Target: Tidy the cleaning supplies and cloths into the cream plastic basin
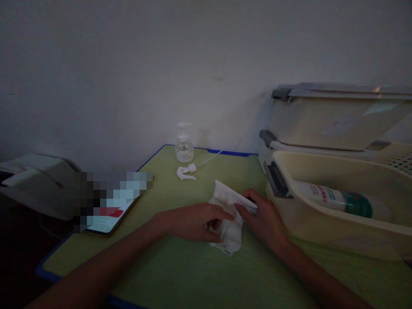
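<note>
A crumpled white tissue [227, 199] is between my two hands above the green table. My right hand [265, 219] pinches its upper right edge, where it is folded, between thumb and fingers. My left hand [196, 221] lies against its left side. The index finger reaches across the tissue and the thumb is apart below; the other fingers are curled and partly hidden. Beyond the hands lies a white trigger spray head [185, 171] with a thin tube. Behind that, a clear pump bottle [184, 148] with a white top stands upright.
A cream storage bin [309, 227] at the right holds a white and green bottle [341, 199] lying on its side. More lidded bins [322, 124] stand behind it. A phone [107, 219] with a lit screen is at the table's left edge. A wall [206, 64] rises behind.
</note>
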A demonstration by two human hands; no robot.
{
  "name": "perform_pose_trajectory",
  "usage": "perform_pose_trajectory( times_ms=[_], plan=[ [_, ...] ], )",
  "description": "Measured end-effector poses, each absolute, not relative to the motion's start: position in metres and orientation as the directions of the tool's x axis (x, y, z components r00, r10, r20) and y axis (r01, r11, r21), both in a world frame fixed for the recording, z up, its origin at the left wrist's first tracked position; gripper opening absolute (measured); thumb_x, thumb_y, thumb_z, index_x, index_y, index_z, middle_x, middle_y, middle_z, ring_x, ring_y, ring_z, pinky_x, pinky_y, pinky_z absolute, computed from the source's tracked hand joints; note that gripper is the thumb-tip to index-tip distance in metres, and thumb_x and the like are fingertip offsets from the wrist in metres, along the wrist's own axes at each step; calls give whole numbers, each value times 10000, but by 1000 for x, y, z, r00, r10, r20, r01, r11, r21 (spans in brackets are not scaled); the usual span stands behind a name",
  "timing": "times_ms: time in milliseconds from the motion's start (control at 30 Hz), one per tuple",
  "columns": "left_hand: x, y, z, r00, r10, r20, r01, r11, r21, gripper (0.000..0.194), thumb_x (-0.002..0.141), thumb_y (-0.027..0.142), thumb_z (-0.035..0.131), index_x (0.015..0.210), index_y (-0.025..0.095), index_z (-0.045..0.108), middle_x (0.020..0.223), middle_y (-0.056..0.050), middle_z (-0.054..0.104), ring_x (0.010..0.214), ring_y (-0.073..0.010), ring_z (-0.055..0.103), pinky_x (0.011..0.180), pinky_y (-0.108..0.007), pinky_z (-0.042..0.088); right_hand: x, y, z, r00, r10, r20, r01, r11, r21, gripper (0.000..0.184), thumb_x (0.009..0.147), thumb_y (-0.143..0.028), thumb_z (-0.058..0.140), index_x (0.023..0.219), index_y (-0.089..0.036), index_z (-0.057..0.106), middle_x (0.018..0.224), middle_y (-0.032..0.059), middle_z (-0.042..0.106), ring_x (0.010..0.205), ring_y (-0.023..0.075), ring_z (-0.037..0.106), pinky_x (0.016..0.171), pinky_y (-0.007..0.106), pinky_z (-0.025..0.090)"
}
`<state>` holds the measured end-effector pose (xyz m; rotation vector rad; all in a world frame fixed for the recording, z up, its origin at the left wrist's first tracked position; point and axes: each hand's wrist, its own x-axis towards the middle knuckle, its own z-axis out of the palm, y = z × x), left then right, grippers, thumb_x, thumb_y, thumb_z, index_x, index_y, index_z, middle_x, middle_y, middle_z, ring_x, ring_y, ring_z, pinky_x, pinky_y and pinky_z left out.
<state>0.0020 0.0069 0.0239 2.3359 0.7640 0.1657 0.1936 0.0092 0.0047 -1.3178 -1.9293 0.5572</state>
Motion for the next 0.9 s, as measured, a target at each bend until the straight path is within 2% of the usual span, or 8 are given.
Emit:
perform_pose_trajectory(
  times_ms=[133,267,433,533,633,733,833,900],
  plan=[
    [2,5,24,842,535,-71,470,-662,583,337,762,208,574,1095,185,529,899,-14,514,755,-117,493,717,-231,401,192,4,6,-219,900,376,596,428,-679,76,725,-209,482,654,-213,453,574,-24,524,514,123,484,470,224,375],
    [2,6,23,832,553,-46,454,-629,631,341,722,166,603,1057,166,534,899,-12,504,745,-111,487,671,-205,405,191,-1,6,-301,847,438,569,528,-630,68,713,-165,469,668,-214,458,582,-20,517,523,123,493,480,224,390],
    [3,7,24,820,571,-46,452,-595,665,343,694,127,641,1029,150,571,937,-35,526,779,-124,506,686,-222,428,193,-5,2,-446,663,601,511,740,-437,117,707,-91,440,726,-206,454,649,6,520,576,130,508,501,224,405],
    [-4,12,29,821,566,-72,422,-518,744,261,720,152,638,978,148,603,968,-48,573,852,-146,550,773,-261,438,193,-6,0,-513,587,627,496,798,-342,120,732,-82,434,747,-200,450,677,26,529,600,141,511,510,233,411],
    [-19,22,34,830,541,-134,374,-362,854,233,719,193,652,949,169,622,1016,-43,621,949,-171,570,858,-302,417,193,-8,-1,-557,536,634,495,828,-264,118,759,-84,426,756,-200,448,680,35,536,604,148,510,513,243,414],
    [-36,34,34,800,547,-246,348,-89,933,248,663,207,698,897,167,626,940,-23,652,879,-153,598,812,-291,435,192,-10,0,-603,470,645,489,856,-167,134,793,-86,398,749,-196,460,680,47,557,598,154,518,517,256,421],
    [-45,41,30,684,683,-254,218,142,966,224,640,217,718,789,147,567,776,10,638,718,-102,594,728,-261,442,191,-12,3,-668,389,634,469,882,-47,173,799,-69,378,752,-184,499,699,69,593,599,164,535,525,271,434],
    [-45,43,26,594,758,-269,119,248,961,247,683,287,688,771,152,501,747,8,622,671,-96,585,683,-261,438,190,-13,5,-713,348,609,458,888,29,203,799,-60,365,769,-176,530,720,80,613,620,176,549,547,287,448]
  ],
)
